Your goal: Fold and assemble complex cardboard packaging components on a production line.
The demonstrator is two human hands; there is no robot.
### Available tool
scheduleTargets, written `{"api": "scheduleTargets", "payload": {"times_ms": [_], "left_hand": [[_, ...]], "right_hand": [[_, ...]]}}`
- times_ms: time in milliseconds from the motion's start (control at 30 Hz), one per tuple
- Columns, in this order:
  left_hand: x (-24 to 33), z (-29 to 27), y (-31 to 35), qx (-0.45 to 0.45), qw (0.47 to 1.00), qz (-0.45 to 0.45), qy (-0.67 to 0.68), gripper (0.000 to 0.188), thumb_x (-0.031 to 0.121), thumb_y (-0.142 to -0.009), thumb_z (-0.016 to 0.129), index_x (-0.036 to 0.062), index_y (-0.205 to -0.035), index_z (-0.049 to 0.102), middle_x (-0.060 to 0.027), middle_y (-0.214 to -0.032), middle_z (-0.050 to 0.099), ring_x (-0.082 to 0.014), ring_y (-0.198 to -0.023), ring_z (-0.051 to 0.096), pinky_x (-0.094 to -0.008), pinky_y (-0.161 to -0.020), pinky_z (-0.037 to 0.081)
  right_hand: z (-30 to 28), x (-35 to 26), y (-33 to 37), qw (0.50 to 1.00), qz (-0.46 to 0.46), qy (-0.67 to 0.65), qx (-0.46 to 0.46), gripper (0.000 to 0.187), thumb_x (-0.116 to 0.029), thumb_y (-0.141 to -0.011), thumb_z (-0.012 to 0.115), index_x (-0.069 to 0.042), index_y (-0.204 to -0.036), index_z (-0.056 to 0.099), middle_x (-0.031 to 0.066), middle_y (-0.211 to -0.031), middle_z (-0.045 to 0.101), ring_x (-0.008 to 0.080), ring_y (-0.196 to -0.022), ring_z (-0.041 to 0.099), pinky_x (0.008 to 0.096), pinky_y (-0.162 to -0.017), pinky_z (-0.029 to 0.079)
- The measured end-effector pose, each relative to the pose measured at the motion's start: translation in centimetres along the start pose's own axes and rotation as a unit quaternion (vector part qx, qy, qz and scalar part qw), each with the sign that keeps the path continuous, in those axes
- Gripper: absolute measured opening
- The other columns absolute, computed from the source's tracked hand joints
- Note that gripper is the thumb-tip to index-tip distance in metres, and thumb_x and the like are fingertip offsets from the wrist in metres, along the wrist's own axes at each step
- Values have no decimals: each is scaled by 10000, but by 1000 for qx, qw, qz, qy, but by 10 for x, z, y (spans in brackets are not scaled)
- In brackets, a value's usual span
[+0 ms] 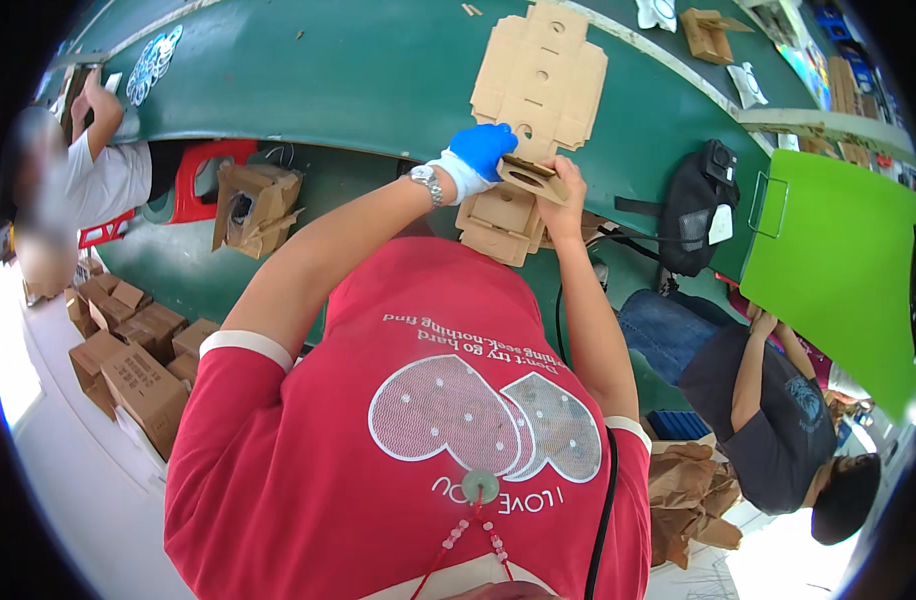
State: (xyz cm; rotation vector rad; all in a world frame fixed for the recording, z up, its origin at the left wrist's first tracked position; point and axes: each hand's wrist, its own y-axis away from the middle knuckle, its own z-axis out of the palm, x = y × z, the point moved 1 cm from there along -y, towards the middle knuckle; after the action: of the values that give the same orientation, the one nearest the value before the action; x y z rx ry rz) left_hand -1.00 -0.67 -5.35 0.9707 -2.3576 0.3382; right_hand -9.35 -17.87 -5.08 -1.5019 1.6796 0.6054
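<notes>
A small brown cardboard box piece (546,186), partly folded and with a dark oval opening, is held between my two hands at the table's near edge. My left hand (478,152), in a blue and white glove, is closed on its left side. Around its right end wrap the fingers of my right hand (566,200), which is bare. Beyond them, flat die-cut cardboard blanks (568,80) with round cut-outs lie on the green table (378,75). More folded cardboard (493,215) sits just below my hands, close to my body.
Right of my hands lies a black bag (683,225), near a lime-green board (838,260). Co-workers sit at the left and right. Cartons (143,390) are stacked on the floor at left, by a red stool (193,180). An open carton (253,210) stands nearer.
</notes>
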Motion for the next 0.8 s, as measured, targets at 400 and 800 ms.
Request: {"api": "scheduleTargets", "payload": {"times_ms": [400, 800], "left_hand": [[-32, -70, 35, -42, 756, -339, 559, 610, 239, -876, 741, 59, -1397, 482, -108, -1237, 601, -194, -1060, 613, -334, -800, 563], [-150, -151, -221, 183, 790, -340, 477, 575, 421, -907, 663, 74, -1353, 557, -76, -1316, 563, -259, -1098, 572, -387, -919, 509]], "right_hand": [[13, -41, -57, 962, 228, -148, 5, 456, -194, -810, 773, -7, -1187, 597, 155, -1149, 631, 262, -1091, 611, 366, -956, 480], [-26, -53, 28, 935, 311, -45, 162, 541, -258, -851, 764, 56, -1211, 510, 176, -1184, 539, 281, -1097, 557, 387, -936, 477]]}}
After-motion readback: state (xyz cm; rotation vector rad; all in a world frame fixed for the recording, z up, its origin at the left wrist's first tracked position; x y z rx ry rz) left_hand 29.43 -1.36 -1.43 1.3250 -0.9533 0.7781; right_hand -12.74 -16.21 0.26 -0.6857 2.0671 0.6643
